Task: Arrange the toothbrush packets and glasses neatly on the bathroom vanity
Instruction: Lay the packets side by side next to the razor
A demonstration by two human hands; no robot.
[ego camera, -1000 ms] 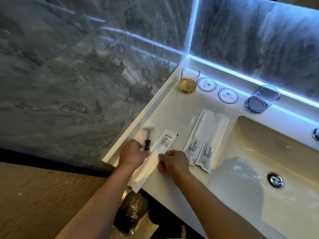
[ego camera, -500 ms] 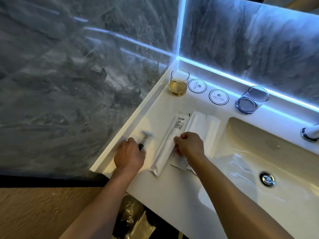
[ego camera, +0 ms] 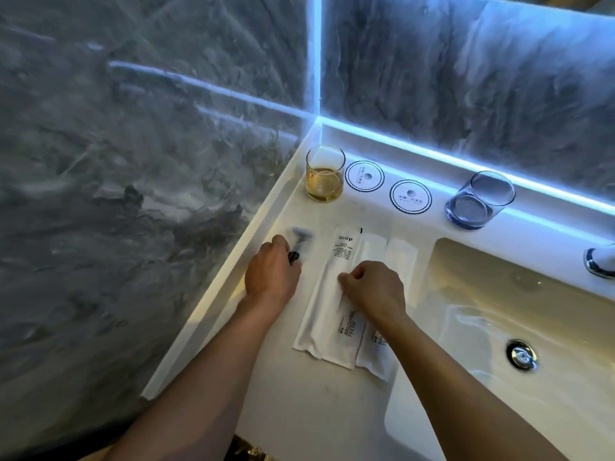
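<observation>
Three white packets lie side by side on the white vanity top (ego camera: 299,410). The left packet (ego camera: 324,294) has small print at its far end. The middle packet (ego camera: 344,331) and the right packet (ego camera: 401,254) read "BRUSHING TEETH". My right hand (ego camera: 374,289) rests curled on the packets, fingertips pinching at the left one. My left hand (ego camera: 271,272) grips the dark handle of a razor (ego camera: 301,239) to the left of the packets. An amber glass (ego camera: 324,174) stands in the back corner. A blue glass (ego camera: 479,202) stands near the basin's far edge.
Two round printed coasters (ego camera: 364,176) (ego camera: 410,196) lie between the glasses. The sink basin (ego camera: 532,327) with its metal drain (ego camera: 521,356) is at right, and a tap base (ego camera: 600,262) shows at the right edge. Marble walls with a blue light strip close the corner.
My right hand has slid the left packet up against the other two, now nearly parallel. My left hand has moved forward onto the razor handle. The camera has shifted closer.
</observation>
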